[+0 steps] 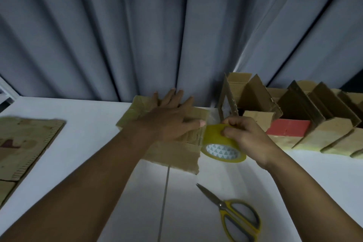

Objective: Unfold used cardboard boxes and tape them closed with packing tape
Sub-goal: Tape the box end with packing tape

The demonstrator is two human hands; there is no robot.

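- The left hand (169, 118) lies flat, fingers spread wide, pressing down on a flattened-looking cardboard box (176, 149), probably to hold the flaps shut while tape goes on.
- The right hand (243, 135), just right of the left thumb, curls its fingers and thumb round a yellow roll of packing tape (213, 136). The roll sits against the box's right edge, which suggests a strip is being started or pulled there; any clear tape on the box is too faint to be sure of.
- Yellow-handled scissors (235, 210) lie closed, nearer the body than the right hand, within easy reach for cutting.
- Beyond the right hand stands a row of opened boxes (334, 135), flaps up, one with a red side (287, 127).
- Well left of the left forearm lies a flat cardboard sheet (25, 141).
- Everything rests on a white table (88, 124); a grey pleated curtain (137, 25) hangs behind it in dim light.
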